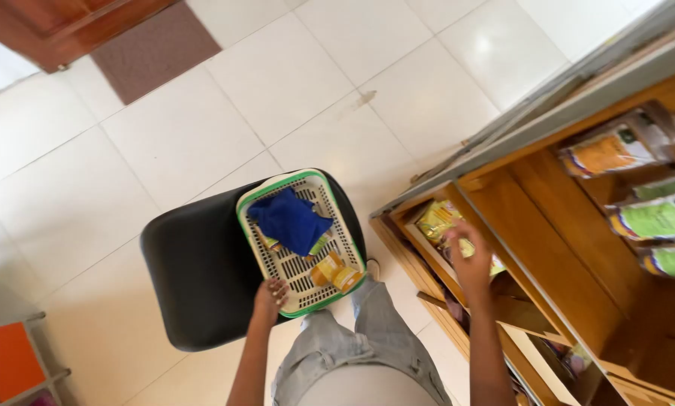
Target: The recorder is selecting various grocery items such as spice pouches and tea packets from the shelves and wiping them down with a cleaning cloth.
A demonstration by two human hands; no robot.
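Holding the near rim of the basket (301,242) with my left hand (270,298), I had my fingers curled over its edge. It was one white basket with a green rim, and it sat on one black chair (195,278). Its long side ran from near me, close to my legs, away toward the floor tiles and a little to the left. One blue cloth (291,220) lay in the far end of it. Two small yellow packs (334,274) lay in the near end, touching each other.

My right hand (467,252) reached into the low wooden shelf (503,225) beside the chair. My fingers were bent around a yellow packet (437,219) there, but the blur hid whether I was really gripping it. Higher up on the shelf, four more packets (657,218) lay side by side, one orange and three green.
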